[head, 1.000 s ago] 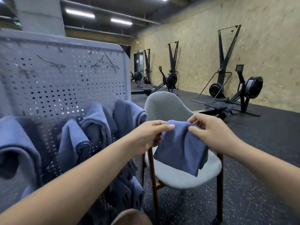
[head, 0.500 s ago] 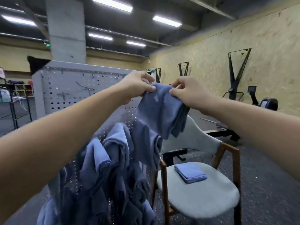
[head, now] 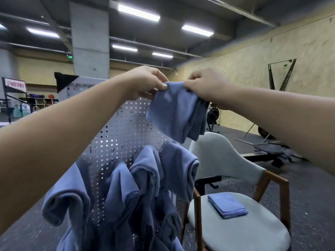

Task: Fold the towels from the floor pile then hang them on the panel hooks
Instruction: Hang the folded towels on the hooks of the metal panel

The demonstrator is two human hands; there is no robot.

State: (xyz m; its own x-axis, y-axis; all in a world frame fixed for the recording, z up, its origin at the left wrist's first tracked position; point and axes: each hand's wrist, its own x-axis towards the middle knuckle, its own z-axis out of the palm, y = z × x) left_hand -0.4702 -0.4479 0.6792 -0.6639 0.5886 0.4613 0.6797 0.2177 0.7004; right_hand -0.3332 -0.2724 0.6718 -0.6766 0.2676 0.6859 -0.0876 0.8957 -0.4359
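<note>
Your left hand (head: 148, 84) and right hand (head: 203, 86) each pinch the top edge of the folded blue towel (head: 175, 111), held up high by the panel (head: 123, 127); it looks soft, light and floppy, so hold it near the top fold.

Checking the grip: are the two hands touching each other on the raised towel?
Apart. The head view shows towel between the left hand and right hand, each pinching its top edge.
</note>
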